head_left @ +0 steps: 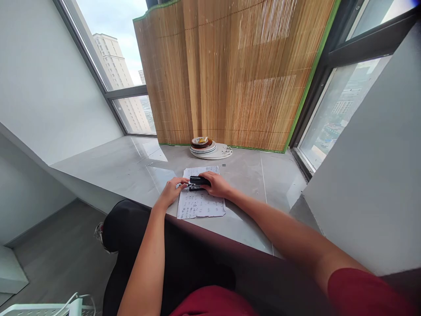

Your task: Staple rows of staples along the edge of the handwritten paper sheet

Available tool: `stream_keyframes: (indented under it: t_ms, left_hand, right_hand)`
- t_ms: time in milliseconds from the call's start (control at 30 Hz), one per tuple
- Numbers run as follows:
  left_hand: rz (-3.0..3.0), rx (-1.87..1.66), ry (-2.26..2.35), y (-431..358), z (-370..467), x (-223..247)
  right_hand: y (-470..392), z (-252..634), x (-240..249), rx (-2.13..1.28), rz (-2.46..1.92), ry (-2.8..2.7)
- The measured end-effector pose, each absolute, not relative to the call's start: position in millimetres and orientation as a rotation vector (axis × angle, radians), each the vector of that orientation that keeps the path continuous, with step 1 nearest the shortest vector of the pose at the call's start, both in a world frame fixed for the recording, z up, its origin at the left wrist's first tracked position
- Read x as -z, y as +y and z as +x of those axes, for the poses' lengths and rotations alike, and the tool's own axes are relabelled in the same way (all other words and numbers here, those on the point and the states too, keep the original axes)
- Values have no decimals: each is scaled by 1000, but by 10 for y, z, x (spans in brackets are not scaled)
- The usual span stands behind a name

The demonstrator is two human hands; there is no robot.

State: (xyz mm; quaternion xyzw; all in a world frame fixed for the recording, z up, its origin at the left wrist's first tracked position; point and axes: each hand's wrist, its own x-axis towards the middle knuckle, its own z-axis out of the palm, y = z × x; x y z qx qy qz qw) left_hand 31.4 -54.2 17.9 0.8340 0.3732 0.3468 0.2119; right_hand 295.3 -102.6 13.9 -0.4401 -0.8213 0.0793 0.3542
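A black stapler [199, 180] sits over a sheet of handwritten paper [201, 206], its upper arm raised apart from its base. My right hand [215, 184] grips the stapler's rear end from the right, fingers wrapped round it. At the front end, my left hand [171, 191] has its thumb and fingertips drawn close together beside the stapler's jaw. Whatever those fingertips pinch is too small to make out. The paper has a torn lower edge and lies on the pale tiled ledge [243, 175].
A small dark grey strip [224, 165] lies just beyond the paper. Stacked plates [204, 150] with a small yellow thing on top rest by the bamboo blind [223, 79]. Windows flank the blind. A white basket [42, 309] is at lower left.
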Motion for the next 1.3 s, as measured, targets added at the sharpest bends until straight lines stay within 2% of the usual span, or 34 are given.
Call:
stream_keyframes:
  t_ms: [833,1300]
  left_hand:
    - [2312,-972,1116,-504,171,-135]
    - [2348,-954,789,-649,12,-242]
  right_hand:
    - [-1012,2953,-130,-200,-1151,-2107]
    - [-854,3098,-57,-362,-1033,-1931]
